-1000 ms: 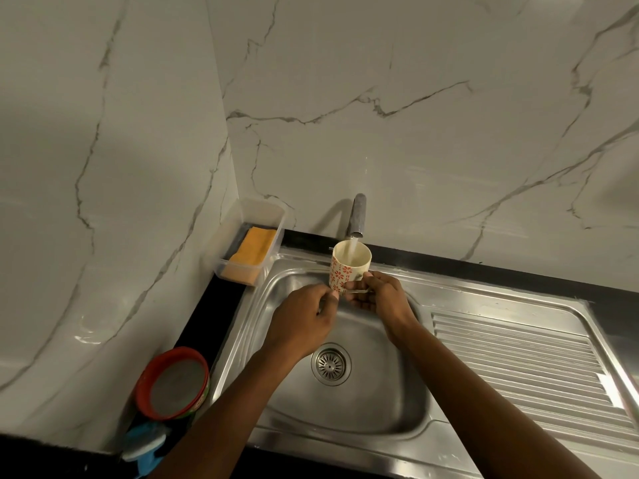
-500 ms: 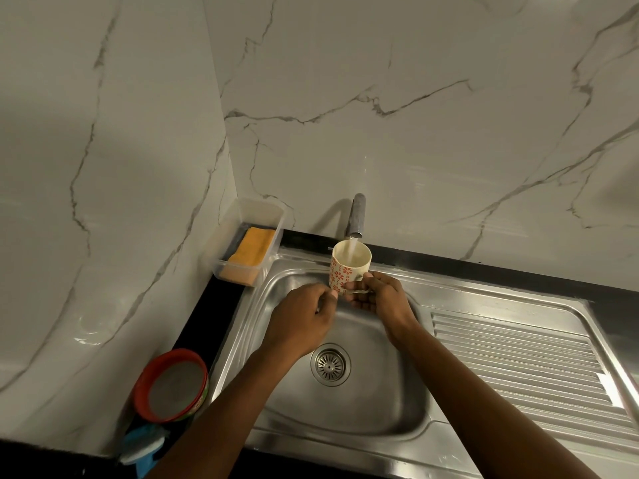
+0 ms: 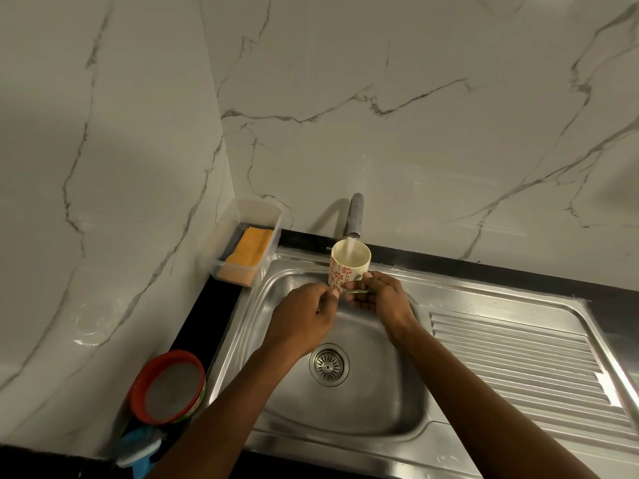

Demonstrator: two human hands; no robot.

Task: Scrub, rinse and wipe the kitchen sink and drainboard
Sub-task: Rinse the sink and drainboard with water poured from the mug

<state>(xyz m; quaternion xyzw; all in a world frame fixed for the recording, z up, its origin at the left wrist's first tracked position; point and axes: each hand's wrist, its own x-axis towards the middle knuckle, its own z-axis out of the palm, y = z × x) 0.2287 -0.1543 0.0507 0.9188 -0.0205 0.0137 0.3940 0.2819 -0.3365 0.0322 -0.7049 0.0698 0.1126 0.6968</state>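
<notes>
A white cup with a red flower pattern (image 3: 342, 273) is held upright under the tap (image 3: 355, 216), and a thin stream of water runs into it. My right hand (image 3: 383, 300) grips the cup by its handle side. My left hand (image 3: 304, 318) touches the cup's lower left side with thumb and fingertips. Both hands hover over the steel sink basin (image 3: 390, 392), above the round drain (image 3: 328, 364). The ribbed drainboard (image 3: 525, 368) lies to the right.
A clear plastic box (image 3: 247, 242) holding an orange cloth (image 3: 249, 251) stands at the sink's back left corner. A red-rimmed round tub (image 3: 169, 387) and a blue scrubber (image 3: 140, 445) sit on the dark counter at front left. Marble walls rise behind and at left.
</notes>
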